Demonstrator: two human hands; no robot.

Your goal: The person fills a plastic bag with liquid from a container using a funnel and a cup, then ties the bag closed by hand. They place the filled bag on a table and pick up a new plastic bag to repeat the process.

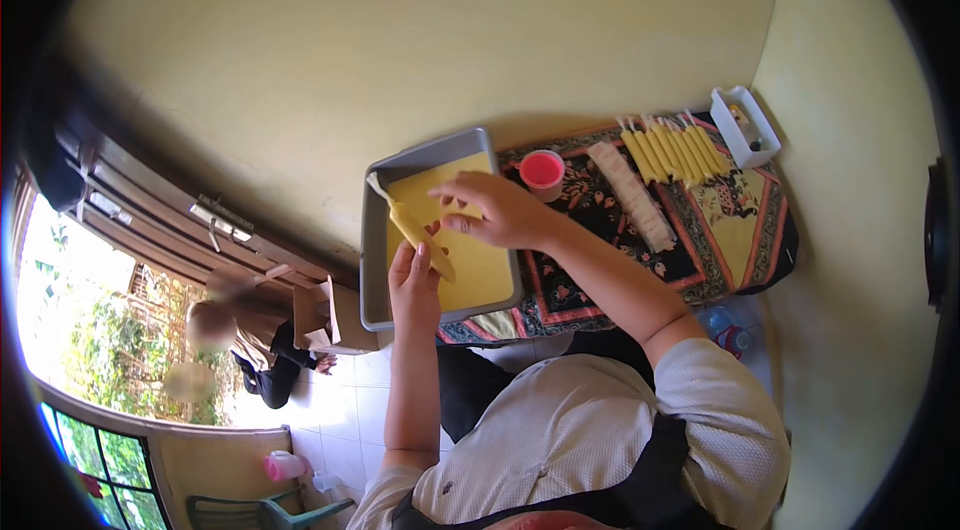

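My left hand [414,285] is closed round the lower part of a slim plastic tube bag [408,222] filled with something yellow. The tube tilts, its pale, twisted upper end pointing up and left. Just right of it is my right hand [495,208], fingers apart and apparently apart from the tube. Both hands are above a grey rectangular basin [373,260] holding yellow liquid [480,275]. Several similar filled yellow tubes [668,150] lie in a row farther right, their ends twisted.
On the patterned cloth [560,280] are a pink-red cup [542,173], a long strip of clear plastic bags [633,195] and a white container [745,128] with small items. At left, a person [262,340] sits by the doorway near a cardboard box [335,315]. A green chair [270,512] stands lower left.
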